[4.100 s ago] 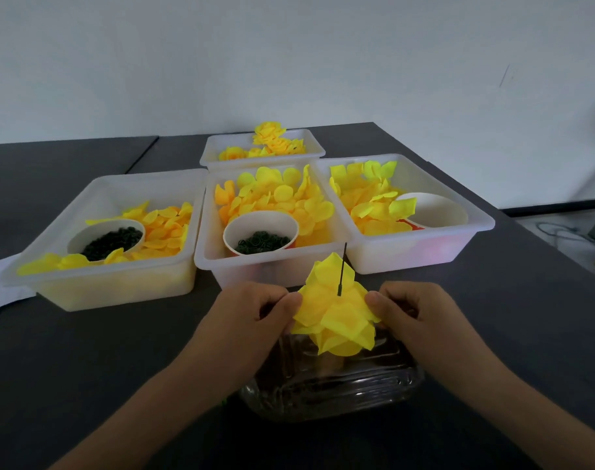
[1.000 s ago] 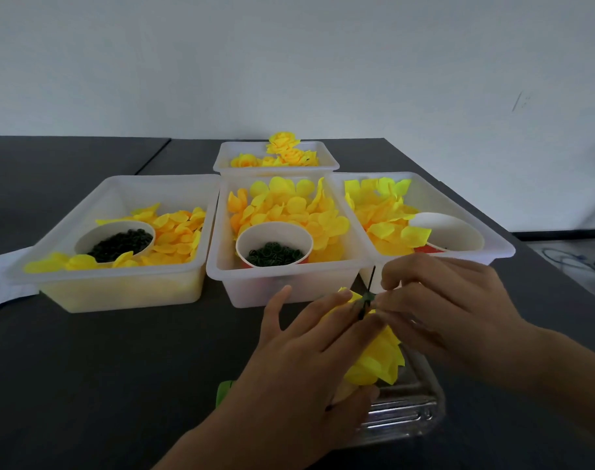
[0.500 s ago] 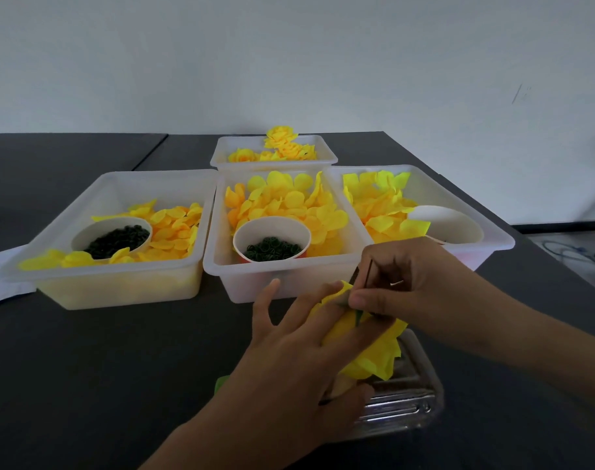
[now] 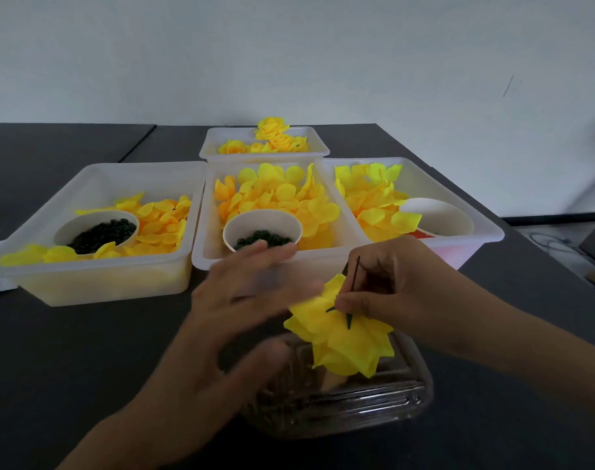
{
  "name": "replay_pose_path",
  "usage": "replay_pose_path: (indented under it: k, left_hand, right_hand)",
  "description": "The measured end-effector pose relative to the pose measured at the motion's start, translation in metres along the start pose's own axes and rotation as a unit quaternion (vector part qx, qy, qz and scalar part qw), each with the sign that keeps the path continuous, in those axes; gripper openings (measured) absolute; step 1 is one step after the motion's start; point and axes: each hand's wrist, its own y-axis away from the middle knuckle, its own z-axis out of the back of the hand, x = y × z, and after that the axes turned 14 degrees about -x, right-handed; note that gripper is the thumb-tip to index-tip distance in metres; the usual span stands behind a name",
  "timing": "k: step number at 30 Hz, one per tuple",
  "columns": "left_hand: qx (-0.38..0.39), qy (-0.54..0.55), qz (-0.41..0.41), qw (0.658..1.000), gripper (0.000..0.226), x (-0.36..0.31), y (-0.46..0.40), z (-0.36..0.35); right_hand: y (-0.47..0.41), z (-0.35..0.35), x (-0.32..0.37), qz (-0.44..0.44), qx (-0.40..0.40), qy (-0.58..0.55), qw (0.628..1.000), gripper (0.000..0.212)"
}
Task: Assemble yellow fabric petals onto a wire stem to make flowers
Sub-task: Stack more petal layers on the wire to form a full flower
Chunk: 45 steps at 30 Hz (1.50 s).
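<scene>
Petals [image 4: 343, 337] of yellow fabric sit bunched on a thin dark wire [image 4: 353, 276] above a clear plastic box [image 4: 357, 401] at the near table edge. Right hand [image 4: 401, 293] pinches the wire at the flower's centre. Left hand [image 4: 235, 310], blurred, hovers beside the flower, fingers spread and holding nothing. Beyond stand white tubs [image 4: 96, 283] of loose petals and paper cups [image 4: 262, 225] of dark green bits.

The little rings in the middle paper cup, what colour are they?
Dark green rings, piled in the white paper cup; the head view shows them.
</scene>
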Motion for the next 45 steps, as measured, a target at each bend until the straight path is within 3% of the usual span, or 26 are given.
replay_pose_path:
  k: [2,7,11,14,25,32,38,45]
  left_hand:
    - [-0.066,0.083,0.078,0.991,0.039,0.01,-0.002,0.002]
    - [-0.13,0.096,0.173,0.972,0.032,0.034,-0.007,-0.018]
    - [-0.055,0.143,0.239,0.959,0.036,0.039,-0.009,-0.028]
    - [0.027,0.11,0.245,0.963,0.044,0.028,-0.011,-0.03]
    - [-0.007,0.093,0.291,0.952,0.046,0.0,0.003,-0.026]
    - [-0.004,0.107,0.279,0.954,0.033,-0.012,0.0,-0.019]
    - [-0.109,0.166,0.189,0.962,0.029,-0.059,-0.027,-0.001]
    - [-0.223,0.052,0.083,0.97,0.031,-0.108,-0.034,0.005]
  right_hand:
    - [0.003,-0.002,-0.002,0.0,0.001,0.01,1.0,0.016]
    - [0.013,-0.009,-0.009,-0.014,-0.029,-0.014,0.999,0.014]
    - [0.017,-0.014,-0.01,-0.016,-0.054,-0.016,0.998,0.017]
    - [0.017,-0.014,-0.009,-0.029,-0.052,-0.018,0.998,0.016]
    - [0.014,-0.005,-0.006,-0.001,-0.021,0.049,0.999,0.01]
    - [0.006,0.004,0.016,0.034,-0.053,0.061,0.996,0.016]
    - [0.005,0.038,0.067,0.119,-0.148,0.042,0.981,0.016]
    - [0.039,0.036,0.094,0.194,-0.301,0.069,0.931,0.016]
